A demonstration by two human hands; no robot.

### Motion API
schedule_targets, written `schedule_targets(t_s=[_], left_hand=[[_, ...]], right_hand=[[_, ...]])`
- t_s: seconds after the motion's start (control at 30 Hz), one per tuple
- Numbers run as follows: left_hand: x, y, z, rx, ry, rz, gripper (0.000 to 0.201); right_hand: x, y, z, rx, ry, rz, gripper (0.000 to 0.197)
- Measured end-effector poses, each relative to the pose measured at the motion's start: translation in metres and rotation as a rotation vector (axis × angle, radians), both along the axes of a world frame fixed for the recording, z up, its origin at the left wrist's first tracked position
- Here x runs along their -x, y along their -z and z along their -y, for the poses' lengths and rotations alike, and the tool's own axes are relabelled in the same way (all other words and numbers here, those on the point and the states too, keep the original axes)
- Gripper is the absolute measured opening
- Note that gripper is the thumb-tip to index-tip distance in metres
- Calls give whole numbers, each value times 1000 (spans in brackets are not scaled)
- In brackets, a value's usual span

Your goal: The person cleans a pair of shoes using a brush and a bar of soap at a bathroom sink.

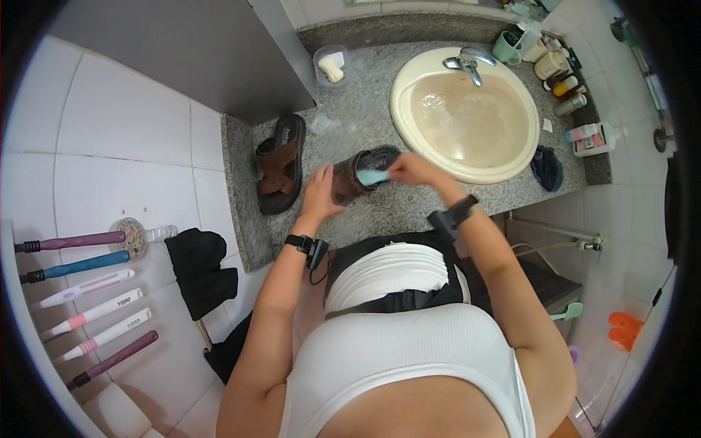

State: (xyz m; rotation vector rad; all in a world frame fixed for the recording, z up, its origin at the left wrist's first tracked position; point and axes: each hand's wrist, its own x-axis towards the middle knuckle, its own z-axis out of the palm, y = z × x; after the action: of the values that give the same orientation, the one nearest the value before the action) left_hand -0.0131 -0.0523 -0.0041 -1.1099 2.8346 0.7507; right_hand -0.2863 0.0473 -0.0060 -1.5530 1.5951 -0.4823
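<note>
A brown sandal lies at a slant on the grey speckled counter in front of me, its dark insole toward the sink. My left hand grips its near left end, fingers over the brown leather. My right hand is closed on a pale teal brush-like tool. That tool is blurred and rests over the sandal's strap opening; its exact kind is hard to make out. The matching brown sandal stands left of my left hand, apart from it, with crossed straps on top.
A cream sink with a chrome faucet is set in the counter. Behind the sandals sits a clear tub holding white pieces. Bottles and a green mug line the back right; a dark cloth lies right of the sink.
</note>
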Motion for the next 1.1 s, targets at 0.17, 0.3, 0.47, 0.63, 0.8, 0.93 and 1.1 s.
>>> schedule_targets(t_s=[0.17, 0.3, 0.47, 0.63, 0.8, 0.93, 1.1], left_hand=[[-1, 0, -1, -20, 24, -11, 110], [-8, -1, -1, -2, -10, -36, 110], [-3, 4, 1, -18, 2, 25, 109], [0, -2, 2, -55, 16, 24, 111], [-2, -3, 2, -31, -8, 25, 114], [-12, -12, 26, -191, 24, 47, 96], [19, -52, 71, -180, -166, -88, 41]], right_hand=[[-14, 7, 4, 63, -48, -80, 16], [98, -19, -22, -146, 172, -49, 14], [41, -21, 3, -98, 66, -90, 15], [-23, -9, 16, -91, -32, -97, 17], [83, -46, -23, -185, 168, -231, 18], [109, -100, -60, -149, 282, -245, 16], [101, -102, -112, -188, 408, 58, 18]])
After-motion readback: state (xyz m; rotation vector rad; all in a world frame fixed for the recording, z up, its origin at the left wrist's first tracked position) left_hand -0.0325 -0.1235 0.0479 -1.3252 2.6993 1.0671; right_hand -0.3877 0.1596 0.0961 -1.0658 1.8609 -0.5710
